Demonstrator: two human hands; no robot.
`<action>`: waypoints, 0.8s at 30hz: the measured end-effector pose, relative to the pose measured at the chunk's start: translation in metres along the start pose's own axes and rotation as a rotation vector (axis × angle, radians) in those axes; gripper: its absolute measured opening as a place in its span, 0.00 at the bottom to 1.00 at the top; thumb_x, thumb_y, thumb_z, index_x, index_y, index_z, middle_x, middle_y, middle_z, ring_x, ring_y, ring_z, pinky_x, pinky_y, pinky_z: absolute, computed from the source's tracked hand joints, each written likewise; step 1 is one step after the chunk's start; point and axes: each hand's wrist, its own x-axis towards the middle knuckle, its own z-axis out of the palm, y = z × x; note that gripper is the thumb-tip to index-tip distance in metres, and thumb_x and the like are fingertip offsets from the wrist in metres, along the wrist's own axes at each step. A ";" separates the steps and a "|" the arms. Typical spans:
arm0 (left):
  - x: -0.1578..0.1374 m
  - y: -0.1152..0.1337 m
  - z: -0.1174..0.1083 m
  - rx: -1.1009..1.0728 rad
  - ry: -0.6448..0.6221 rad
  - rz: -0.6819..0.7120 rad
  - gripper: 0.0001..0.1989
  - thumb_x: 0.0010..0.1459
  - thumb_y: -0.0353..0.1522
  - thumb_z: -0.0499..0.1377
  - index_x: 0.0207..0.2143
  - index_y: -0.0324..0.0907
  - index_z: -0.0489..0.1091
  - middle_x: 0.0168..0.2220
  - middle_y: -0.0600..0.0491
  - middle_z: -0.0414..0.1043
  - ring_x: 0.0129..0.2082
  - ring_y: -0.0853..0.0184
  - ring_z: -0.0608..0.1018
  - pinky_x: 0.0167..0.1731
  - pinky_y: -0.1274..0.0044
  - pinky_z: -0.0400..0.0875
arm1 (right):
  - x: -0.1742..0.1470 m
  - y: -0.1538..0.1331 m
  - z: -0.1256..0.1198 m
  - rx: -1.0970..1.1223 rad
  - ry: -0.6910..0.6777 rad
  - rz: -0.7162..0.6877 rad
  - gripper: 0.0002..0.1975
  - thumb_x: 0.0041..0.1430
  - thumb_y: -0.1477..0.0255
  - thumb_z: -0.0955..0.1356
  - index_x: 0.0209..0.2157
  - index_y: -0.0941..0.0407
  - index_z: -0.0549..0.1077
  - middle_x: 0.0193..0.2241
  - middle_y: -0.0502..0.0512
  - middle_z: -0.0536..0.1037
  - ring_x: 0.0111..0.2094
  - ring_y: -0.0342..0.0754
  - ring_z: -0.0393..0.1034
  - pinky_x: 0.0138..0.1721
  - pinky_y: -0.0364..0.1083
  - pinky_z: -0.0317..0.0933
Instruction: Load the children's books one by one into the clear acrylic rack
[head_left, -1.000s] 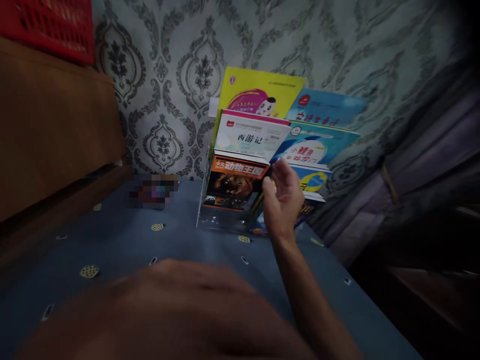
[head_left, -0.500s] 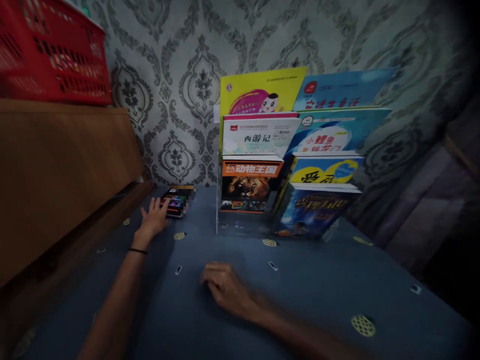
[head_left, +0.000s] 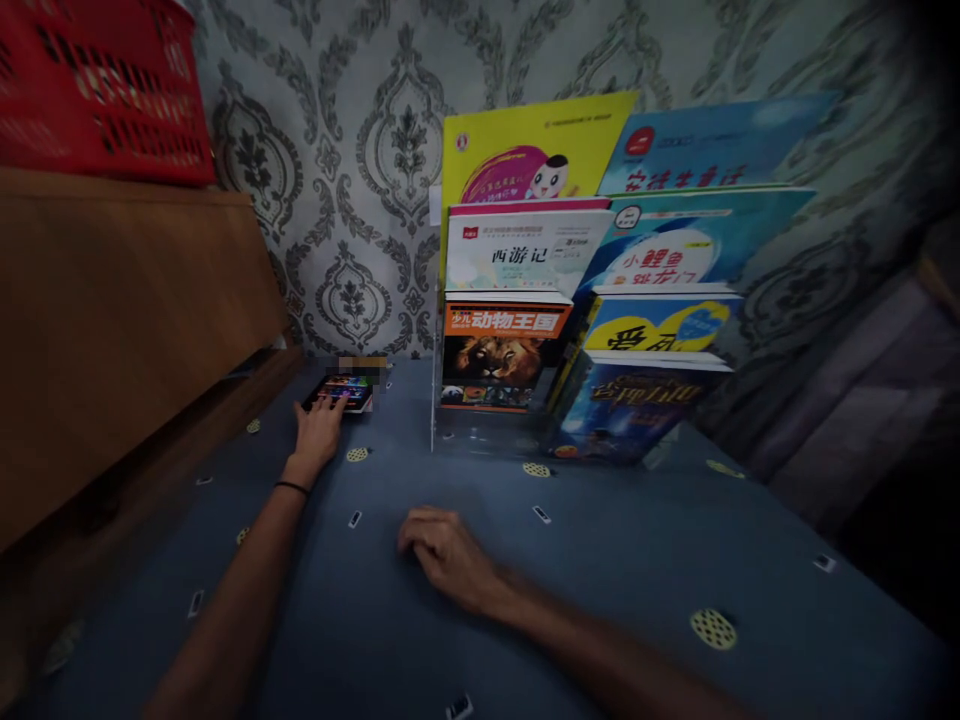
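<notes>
My left hand (head_left: 321, 425), with a black band at the wrist, reaches to the far left of the table. Its spread fingers lie on the near side of a dark book (head_left: 358, 398) with a colourful cover. Part of that book is blurred out and part lies under my fingers. My right hand (head_left: 442, 555) rests curled on the tabletop, nearer to me, and nothing shows in it. Beyond it stands a clear display rack (head_left: 480, 432) with picture books in tiers, among them one with a lion on the cover (head_left: 499, 355) and a dark blue book (head_left: 626, 410).
The table wears a blue-grey cloth (head_left: 600, 560) with yellow and white patterns. At the left a wooden cabinet (head_left: 135, 340) borders it, with a red plastic basket (head_left: 105, 90) on top. Patterned wallpaper (head_left: 352, 180) covers the wall behind.
My left hand has shifted slightly to the right and its fingers now lie over the dark book. My right hand stays curled on the table. The view has tilted a little.
</notes>
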 end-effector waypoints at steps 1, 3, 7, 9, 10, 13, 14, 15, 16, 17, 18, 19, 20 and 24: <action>-0.001 0.000 -0.002 0.014 0.003 0.019 0.28 0.66 0.23 0.42 0.66 0.40 0.60 0.61 0.34 0.68 0.61 0.49 0.71 0.60 0.45 0.56 | 0.001 0.000 -0.001 0.022 -0.003 0.027 0.16 0.45 0.88 0.60 0.26 0.56 0.73 0.26 0.51 0.77 0.30 0.45 0.72 0.35 0.42 0.64; -0.005 0.001 -0.008 0.044 0.000 0.057 0.27 0.65 0.23 0.44 0.65 0.37 0.61 0.58 0.33 0.71 0.58 0.49 0.74 0.60 0.48 0.58 | 0.002 -0.001 -0.003 0.058 -0.009 0.092 0.16 0.46 0.88 0.60 0.25 0.56 0.74 0.26 0.50 0.76 0.29 0.44 0.72 0.35 0.42 0.64; -0.022 0.010 -0.024 0.092 -0.040 0.114 0.24 0.65 0.22 0.47 0.61 0.31 0.65 0.49 0.30 0.76 0.51 0.51 0.79 0.55 0.57 0.66 | 0.005 0.001 -0.005 0.117 0.017 0.205 0.16 0.49 0.86 0.60 0.27 0.56 0.75 0.26 0.50 0.76 0.28 0.43 0.71 0.33 0.42 0.64; -0.035 0.020 -0.032 0.108 -0.067 0.128 0.22 0.65 0.21 0.48 0.59 0.29 0.66 0.43 0.31 0.78 0.45 0.52 0.82 0.51 0.61 0.69 | 0.006 0.004 -0.004 0.177 0.056 0.273 0.15 0.54 0.83 0.61 0.32 0.56 0.76 0.28 0.51 0.76 0.28 0.43 0.71 0.31 0.42 0.64; -0.042 0.027 -0.036 0.113 -0.080 0.135 0.21 0.64 0.21 0.49 0.59 0.27 0.66 0.40 0.32 0.79 0.43 0.53 0.83 0.49 0.62 0.70 | 0.006 0.006 -0.002 0.228 0.075 0.310 0.14 0.57 0.81 0.61 0.37 0.55 0.76 0.29 0.51 0.77 0.28 0.43 0.72 0.30 0.42 0.65; -0.065 0.050 -0.048 0.113 -0.114 0.160 0.24 0.63 0.20 0.50 0.62 0.23 0.62 0.35 0.33 0.79 0.37 0.54 0.83 0.41 0.66 0.72 | 0.005 0.011 0.001 0.419 0.136 0.388 0.15 0.64 0.69 0.63 0.51 0.54 0.71 0.40 0.56 0.78 0.36 0.47 0.76 0.30 0.43 0.69; -0.073 0.058 -0.052 0.105 -0.128 0.171 0.25 0.63 0.20 0.49 0.63 0.23 0.60 0.35 0.33 0.79 0.35 0.55 0.83 0.37 0.68 0.72 | 0.006 0.011 0.002 0.473 0.156 0.401 0.18 0.65 0.65 0.64 0.54 0.54 0.68 0.43 0.58 0.77 0.40 0.48 0.77 0.31 0.44 0.71; -0.080 0.066 -0.056 0.086 -0.152 0.193 0.26 0.63 0.20 0.48 0.63 0.23 0.60 0.35 0.32 0.79 0.34 0.55 0.83 0.34 0.69 0.71 | 0.006 0.012 0.002 0.514 0.178 0.411 0.21 0.65 0.61 0.64 0.57 0.54 0.66 0.45 0.59 0.76 0.42 0.49 0.77 0.33 0.45 0.72; -0.088 0.074 -0.061 0.066 -0.162 0.217 0.26 0.64 0.20 0.48 0.63 0.24 0.61 0.35 0.32 0.79 0.34 0.55 0.83 0.32 0.70 0.70 | 0.006 0.012 0.002 0.542 0.194 0.423 0.24 0.65 0.58 0.64 0.58 0.53 0.64 0.45 0.59 0.75 0.42 0.50 0.77 0.34 0.47 0.73; -0.095 0.081 -0.066 0.037 -0.157 0.248 0.25 0.64 0.21 0.49 0.63 0.24 0.62 0.35 0.33 0.79 0.34 0.54 0.83 0.31 0.70 0.69 | 0.007 0.012 0.001 0.562 0.204 0.439 0.26 0.65 0.55 0.64 0.60 0.53 0.62 0.43 0.58 0.75 0.42 0.51 0.77 0.35 0.48 0.73; -0.102 0.088 -0.071 0.002 -0.140 0.281 0.24 0.64 0.22 0.49 0.62 0.25 0.63 0.35 0.33 0.79 0.35 0.54 0.83 0.31 0.70 0.69 | 0.007 0.012 0.000 0.572 0.217 0.456 0.28 0.65 0.54 0.63 0.61 0.53 0.61 0.42 0.57 0.76 0.42 0.52 0.77 0.36 0.50 0.74; -0.108 0.094 -0.076 -0.036 -0.125 0.316 0.22 0.65 0.24 0.50 0.59 0.27 0.66 0.34 0.34 0.78 0.35 0.53 0.83 0.31 0.70 0.69 | 0.008 0.012 -0.002 0.564 0.239 0.472 0.29 0.65 0.52 0.62 0.61 0.52 0.61 0.41 0.57 0.76 0.44 0.53 0.76 0.39 0.52 0.74; -0.113 0.100 -0.082 -0.075 -0.129 0.355 0.18 0.65 0.26 0.51 0.55 0.29 0.70 0.34 0.36 0.78 0.34 0.53 0.83 0.30 0.70 0.69 | 0.009 0.013 -0.004 0.540 0.271 0.485 0.28 0.65 0.51 0.62 0.61 0.52 0.62 0.43 0.57 0.77 0.47 0.53 0.75 0.44 0.54 0.73; -0.119 0.113 -0.095 -0.197 -0.207 0.480 0.14 0.68 0.29 0.49 0.41 0.38 0.75 0.36 0.41 0.79 0.34 0.56 0.82 0.32 0.70 0.71 | 0.009 0.021 -0.007 0.423 0.374 0.535 0.26 0.64 0.50 0.62 0.55 0.52 0.69 0.49 0.57 0.76 0.54 0.54 0.70 0.58 0.56 0.63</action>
